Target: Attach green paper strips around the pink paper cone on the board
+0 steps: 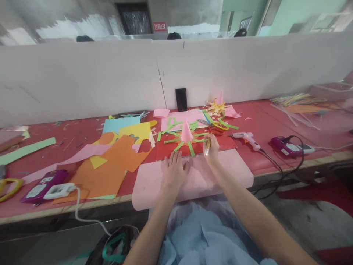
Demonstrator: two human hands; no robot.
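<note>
My left hand [174, 170] lies flat with fingers spread on a large pink paper sheet [234, 173] that hangs over the table's front edge. My right hand [211, 149] is closed around a yellow glue stick [207, 146], its tip near the pink sheet's far edge. Just beyond the hands a red sheet [223, 142] carries a small pink paper cone [186, 132] ringed by green paper strips [191, 148].
Orange [110, 173], yellow and blue paper sheets lie to the left, with a purple device and white plug [49, 188]. A glue gun [246, 138], scissors [212, 127] and a purple device [284, 146] with cables sit to the right. A phone [181, 99] leans on the white partition.
</note>
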